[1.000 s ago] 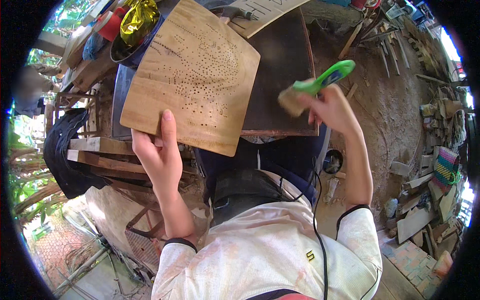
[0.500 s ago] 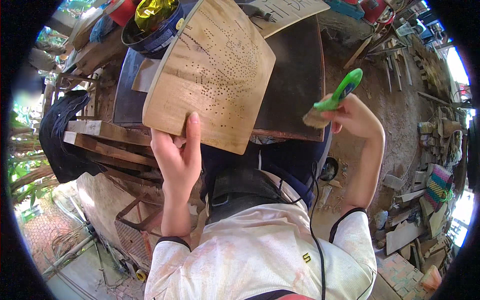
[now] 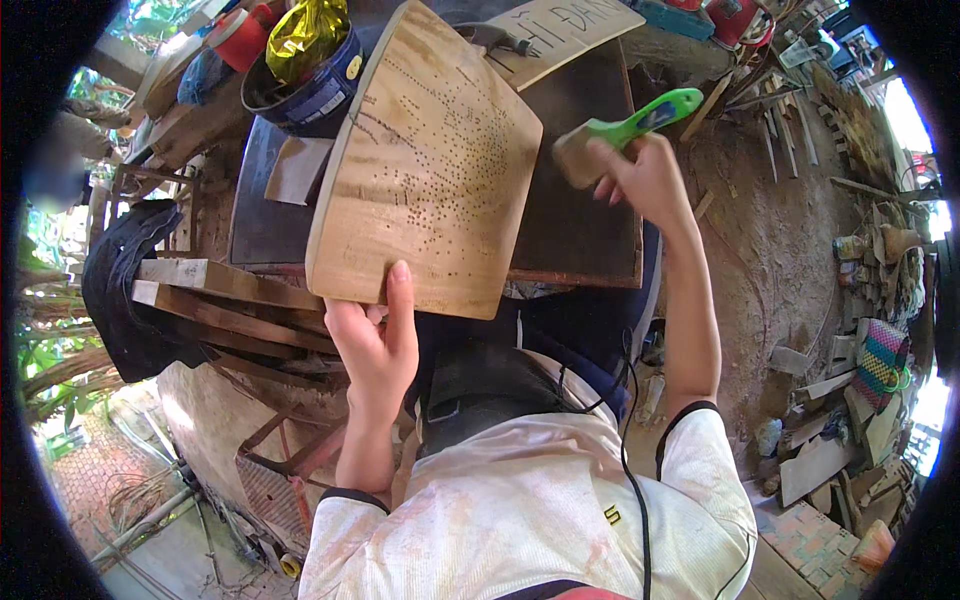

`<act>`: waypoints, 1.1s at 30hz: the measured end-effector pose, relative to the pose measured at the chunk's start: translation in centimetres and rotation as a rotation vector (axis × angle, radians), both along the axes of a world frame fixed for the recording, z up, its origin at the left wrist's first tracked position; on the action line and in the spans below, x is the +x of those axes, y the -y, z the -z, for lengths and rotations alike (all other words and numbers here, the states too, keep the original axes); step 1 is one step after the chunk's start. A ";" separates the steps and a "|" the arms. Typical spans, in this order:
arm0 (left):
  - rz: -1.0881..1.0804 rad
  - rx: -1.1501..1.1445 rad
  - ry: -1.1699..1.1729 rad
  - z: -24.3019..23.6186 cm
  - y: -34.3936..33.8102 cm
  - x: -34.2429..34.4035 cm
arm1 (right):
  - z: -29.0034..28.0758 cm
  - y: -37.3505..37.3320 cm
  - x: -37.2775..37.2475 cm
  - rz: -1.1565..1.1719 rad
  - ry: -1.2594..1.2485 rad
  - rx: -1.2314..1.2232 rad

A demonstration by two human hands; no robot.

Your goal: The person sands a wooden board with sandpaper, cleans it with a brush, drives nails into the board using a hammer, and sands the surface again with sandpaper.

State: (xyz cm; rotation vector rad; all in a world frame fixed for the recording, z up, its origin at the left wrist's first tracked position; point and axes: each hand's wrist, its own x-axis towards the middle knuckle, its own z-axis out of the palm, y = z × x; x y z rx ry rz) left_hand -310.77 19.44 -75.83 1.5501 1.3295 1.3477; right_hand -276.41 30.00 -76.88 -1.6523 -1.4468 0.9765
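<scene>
My left hand [image 3: 372, 348] grips the bottom edge of a pale wooden board [image 3: 425, 170], thumb on its face; the board is tilted up over the dark table [image 3: 585, 240] and dotted with many small holes, some in rows. My right hand [image 3: 640, 175] is closed round a paintbrush with a green handle [image 3: 655, 112], held just right of the board, not touching it; its tan bristles are blurred. Behind the board's top lie a partly hidden hammer [image 3: 505, 40] and a pale lettered board [image 3: 560, 45].
A dark blue bucket [image 3: 300, 105] with crumpled gold foil [image 3: 305, 40] stands at the back left, above a pale scrap [image 3: 296, 170]. Stacked timber [image 3: 225, 295] and draped black cloth [image 3: 120, 290] are on my left. Scrap wood [image 3: 820, 465] and a woven bag [image 3: 880, 365] lie on the dirt floor [image 3: 760, 250] to my right.
The board and my left hand have shifted rightward and slightly down in view. My right hand with the brush has risen and, since half a second ago, swung left toward the board.
</scene>
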 end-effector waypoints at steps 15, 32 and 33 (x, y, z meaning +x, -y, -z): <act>-0.016 0.048 0.028 1.2 0.1 -0.9 | 2.1 -6.7 0.4 0.124 -0.071 0.142; -0.054 0.058 -0.008 2.1 0.6 -2.6 | -0.1 -2.5 1.9 -0.282 -0.042 -0.187; -0.052 0.039 -0.066 2.1 0.6 -2.8 | -0.2 -2.8 2.3 -0.175 0.002 -0.099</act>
